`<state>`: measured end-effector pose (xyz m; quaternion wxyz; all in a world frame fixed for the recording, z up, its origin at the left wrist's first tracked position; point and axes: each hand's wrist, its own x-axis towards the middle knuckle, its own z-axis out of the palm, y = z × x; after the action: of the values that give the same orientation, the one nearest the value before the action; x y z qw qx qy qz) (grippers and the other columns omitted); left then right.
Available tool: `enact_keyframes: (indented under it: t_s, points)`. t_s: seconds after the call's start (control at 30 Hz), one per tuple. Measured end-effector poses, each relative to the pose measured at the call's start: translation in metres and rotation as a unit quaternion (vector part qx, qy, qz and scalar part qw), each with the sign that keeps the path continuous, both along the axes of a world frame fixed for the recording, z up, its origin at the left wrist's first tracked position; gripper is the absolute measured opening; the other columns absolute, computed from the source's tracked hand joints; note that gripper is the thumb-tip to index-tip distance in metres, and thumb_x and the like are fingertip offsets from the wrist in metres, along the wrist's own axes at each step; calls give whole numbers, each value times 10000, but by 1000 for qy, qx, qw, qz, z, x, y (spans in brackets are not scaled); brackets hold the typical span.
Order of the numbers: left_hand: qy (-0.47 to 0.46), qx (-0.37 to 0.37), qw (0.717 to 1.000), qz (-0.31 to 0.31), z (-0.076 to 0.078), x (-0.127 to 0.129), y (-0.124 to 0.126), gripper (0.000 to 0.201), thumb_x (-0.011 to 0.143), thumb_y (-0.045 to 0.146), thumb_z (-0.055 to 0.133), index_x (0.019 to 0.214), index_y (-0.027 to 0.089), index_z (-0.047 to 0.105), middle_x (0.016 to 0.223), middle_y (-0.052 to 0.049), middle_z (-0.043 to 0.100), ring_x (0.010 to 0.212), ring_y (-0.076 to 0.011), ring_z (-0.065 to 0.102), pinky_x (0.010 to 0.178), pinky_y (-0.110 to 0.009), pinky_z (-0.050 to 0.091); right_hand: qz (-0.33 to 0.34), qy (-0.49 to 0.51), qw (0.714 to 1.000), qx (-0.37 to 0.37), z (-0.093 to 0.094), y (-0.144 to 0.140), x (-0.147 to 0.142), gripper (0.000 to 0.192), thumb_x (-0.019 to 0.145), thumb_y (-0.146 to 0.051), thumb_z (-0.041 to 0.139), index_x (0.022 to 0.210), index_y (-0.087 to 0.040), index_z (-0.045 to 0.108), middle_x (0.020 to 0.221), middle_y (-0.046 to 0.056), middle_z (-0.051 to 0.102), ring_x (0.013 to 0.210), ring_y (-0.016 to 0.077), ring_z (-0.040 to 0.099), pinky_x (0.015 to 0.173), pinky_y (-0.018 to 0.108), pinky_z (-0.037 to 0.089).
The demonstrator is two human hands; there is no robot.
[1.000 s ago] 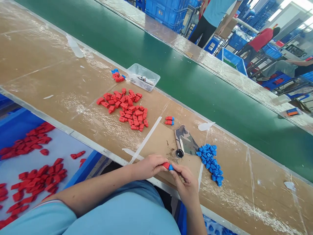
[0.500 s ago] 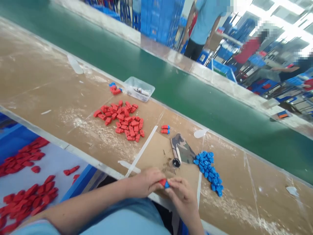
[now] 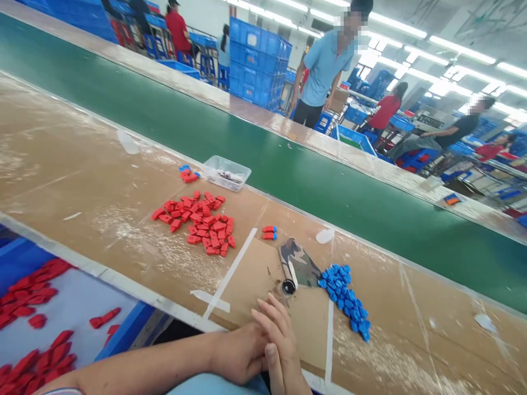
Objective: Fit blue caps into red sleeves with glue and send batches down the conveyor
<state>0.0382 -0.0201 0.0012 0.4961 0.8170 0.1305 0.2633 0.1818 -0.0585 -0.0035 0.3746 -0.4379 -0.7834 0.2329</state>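
My left hand (image 3: 239, 351) is curled shut at the near edge of the brown workbench (image 3: 82, 181). My right hand (image 3: 280, 337) lies against it with straight fingers, palm pressed on the left fist. The small red and blue piece held a moment ago is hidden between them. A pile of red pieces (image 3: 197, 222) lies to the far left of my hands. A pile of blue pieces (image 3: 343, 299) lies to the right. Between the piles sit a camouflage roll (image 3: 297, 264) and two joined red and blue pieces (image 3: 269, 232).
A clear tray (image 3: 227, 173) and a few joined pieces (image 3: 188, 174) sit by the green conveyor belt (image 3: 288, 159). A blue crate (image 3: 127, 329) with loose red pieces is below the bench at left. Other people stand and sit beyond the belt.
The view has tilted up. My right hand has flattened over my left fist, and the red and blue piece that showed between my fingertips is now covered.
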Motion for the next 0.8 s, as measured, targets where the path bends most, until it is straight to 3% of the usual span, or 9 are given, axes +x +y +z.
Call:
enact_keyframes:
  t_s: [0.13,0.23,0.3,0.37,0.47,0.57,0.67,0.8]
  points:
    - [15,-44,999,-8,3,-1,1,426,986,408,251,1040,149,585,1003,-139,674,945,-241,616,860,-346,500,-9,10,998,-64,23,1,3,564,969,-583,227,1361,-283,502,1407,60,503,1390,266,339,1103,478,339]
    - [96,-18,995,21,7,-4,20,338,978,398,334,894,173,571,857,-75,666,782,-195,607,719,-276,480,-50,48,995,-69,30,8,25,666,941,-653,166,1321,-254,539,1394,86,508,1344,270,410,1064,457,387]
    - [183,15,977,105,12,-6,43,266,964,351,389,843,182,554,795,-45,649,725,-182,594,658,-251,443,-147,40,987,-58,25,15,51,585,962,-595,226,1203,-235,619,1254,103,607,1199,256,545,984,433,447]
    - [267,32,940,210,20,-7,71,229,959,314,406,833,187,550,785,-46,649,747,-201,614,650,-259,428,-297,-20,954,-34,12,21,81,443,917,-559,437,1029,-204,678,1005,106,687,961,257,629,862,424,491]
    - [357,11,872,336,29,-6,109,192,957,286,428,867,180,560,836,-82,671,820,-251,653,660,-292,434,-406,-101,908,-25,-11,31,118,550,850,-643,454,980,-164,690,891,127,663,773,260,617,758,437,497]
    - [362,5,847,389,30,-4,133,157,956,213,421,1032,159,548,905,-108,684,868,-256,669,687,-304,448,-432,-132,892,-20,-29,37,135,580,832,-675,428,955,-172,688,900,128,641,733,253,602,738,428,488]
    - [348,25,842,410,28,-7,137,273,939,138,433,1209,147,472,1012,-114,673,944,-231,651,755,-303,459,-432,-138,891,-31,-34,38,136,583,816,-711,406,872,-196,675,872,118,643,748,258,604,709,407,484]
    - [368,62,824,426,32,-29,126,223,856,95,562,1076,130,564,1105,-142,621,1077,-274,550,909,-377,421,-437,-140,887,-50,-34,34,134,628,797,-756,356,828,-206,659,814,105,639,713,252,604,690,403,484]
